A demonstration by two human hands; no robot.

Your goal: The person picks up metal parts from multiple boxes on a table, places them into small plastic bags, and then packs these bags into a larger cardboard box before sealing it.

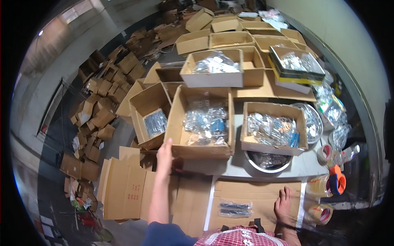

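My left hand [165,157] grips the near left corner of a tall cardboard box [200,152]; some of its fingers are hidden. Inside that box lie clear plastic bags of small parts [206,123], with a blue piece among them. My right hand [284,202] rests palm down on a flat cardboard sheet [262,190], fingers slightly spread and holding nothing. To its left on the sheet are two dark, narrow pieces in clear plastic sleeves [235,209].
A smaller box of bagged parts [274,148] sits over a white basin [262,168]. Tape rolls [319,214] and an orange-and-blue tape dispenser [338,180] stand at right. An open box [137,108] holds dark bagged pieces. Cartons pile on the floor [98,106] at left.
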